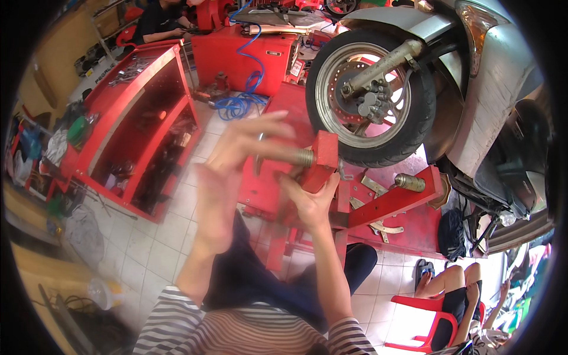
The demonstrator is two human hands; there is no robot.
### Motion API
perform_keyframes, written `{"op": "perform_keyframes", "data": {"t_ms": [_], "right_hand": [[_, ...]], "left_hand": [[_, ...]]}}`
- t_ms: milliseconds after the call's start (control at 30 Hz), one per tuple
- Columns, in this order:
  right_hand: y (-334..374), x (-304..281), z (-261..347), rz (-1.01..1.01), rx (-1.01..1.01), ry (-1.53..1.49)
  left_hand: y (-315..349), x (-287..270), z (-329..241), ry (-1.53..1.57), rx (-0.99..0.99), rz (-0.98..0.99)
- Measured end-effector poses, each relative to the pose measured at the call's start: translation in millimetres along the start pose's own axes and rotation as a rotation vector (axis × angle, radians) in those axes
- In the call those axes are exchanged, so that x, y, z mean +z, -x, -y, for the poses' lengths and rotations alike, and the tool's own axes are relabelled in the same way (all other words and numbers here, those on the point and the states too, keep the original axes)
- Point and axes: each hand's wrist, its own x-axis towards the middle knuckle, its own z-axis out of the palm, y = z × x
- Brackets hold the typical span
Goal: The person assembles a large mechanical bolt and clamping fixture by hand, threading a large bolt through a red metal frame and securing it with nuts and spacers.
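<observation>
My right hand point(311, 201) is wrapped round a red metal clamp arm point(326, 149), just below its squared top end. A thick threaded screw point(305, 157) sticks out of that end toward the left. My left hand point(228, 171) is blurred by motion. Its fingers are stretched out and apart, beside the screw's outer end, and I cannot tell whether they touch it. A second red arm point(387, 204) with its own threaded screw point(409, 182) lies to the right. Beyond the clamp stands a motorbike's front wheel point(371, 97) with a brake disc.
A red motorbike lift platform point(417, 228) bears loose flat metal pieces point(384, 227). On the left stands a red tool cabinet point(139, 142); a blue coiled hose point(239, 106) lies behind on the tiled floor. A seated person point(458, 290) is at lower right, another person point(160, 23) at far left.
</observation>
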Motion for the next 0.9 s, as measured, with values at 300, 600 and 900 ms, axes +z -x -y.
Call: {"op": "perform_keyframes", "data": {"t_ms": [300,600,900], "right_hand": [[-5.5,-7.8,-12.8,0.015,-0.023,0.070],[-4.2,-4.1,-4.2,-0.003,0.005,0.054],[-5.9,-6.2,-1.3,0.064,0.073,0.083]], "left_hand": [[0.5,16.6,-3.4,-0.194,-0.184,-0.184],[-3.6,13.8,-5.7,-0.497,-0.306,-0.260],[9.8,17.9,-1.1,-0.163,0.147,-0.369]]}}
